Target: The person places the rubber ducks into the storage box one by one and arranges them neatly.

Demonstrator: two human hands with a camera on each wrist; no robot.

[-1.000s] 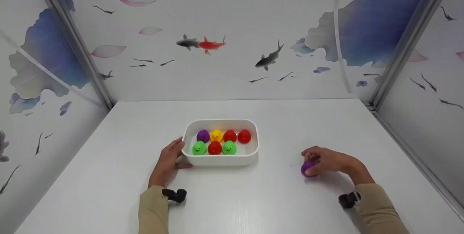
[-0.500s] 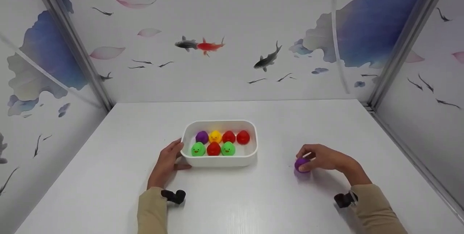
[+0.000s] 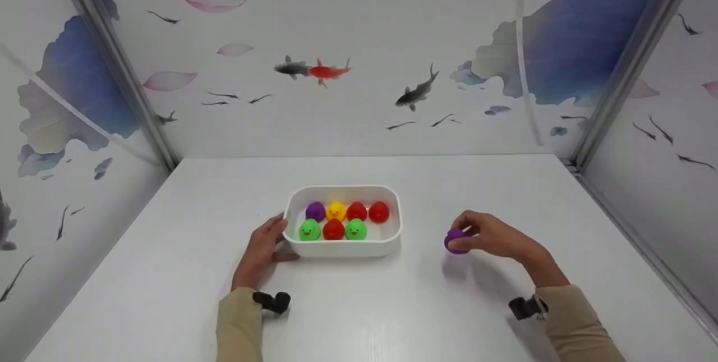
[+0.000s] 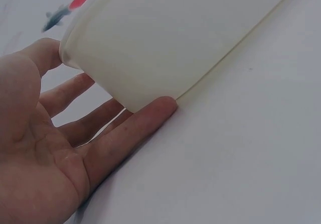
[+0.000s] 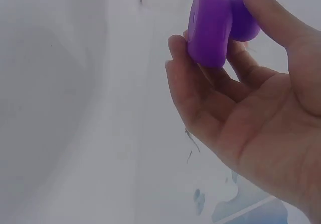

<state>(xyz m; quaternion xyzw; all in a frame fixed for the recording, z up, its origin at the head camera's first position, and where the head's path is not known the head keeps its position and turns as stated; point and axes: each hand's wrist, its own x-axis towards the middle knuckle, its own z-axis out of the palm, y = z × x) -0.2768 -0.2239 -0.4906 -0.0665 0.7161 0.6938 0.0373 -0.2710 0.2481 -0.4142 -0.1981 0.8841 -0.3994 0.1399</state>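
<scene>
In the head view a white box (image 3: pixel 342 248) stands mid-table. My left hand (image 3: pixel 259 252) holds its left end, one digit at the rim and another along the base, as the left wrist view shows. Inside lie small rubber ducks: a purple one (image 3: pixel 315 211), a yellow one (image 3: pixel 335 211), a green pair (image 3: pixel 309 229) and three red ones (image 3: pixel 334 229). To the right of the box, my right hand (image 3: pixel 496 236) pinches another purple rubber duck (image 3: pixel 455 242) above the table, its shadow below it. The right wrist view shows its rounded body (image 5: pixel 208 28) between thumb and fingers.
The white table (image 3: pixel 359 306) meets a patterned back wall (image 3: pixel 359 126) and side panels with metal corner posts. A black wrist camera (image 3: pixel 275 302) juts from the left sleeve, and a second one (image 3: pixel 524 308) from the right sleeve.
My right hand has lifted the purple rubber duck off the table and carried it left and away from me, closer to the box. The left hand and the box have stayed put.
</scene>
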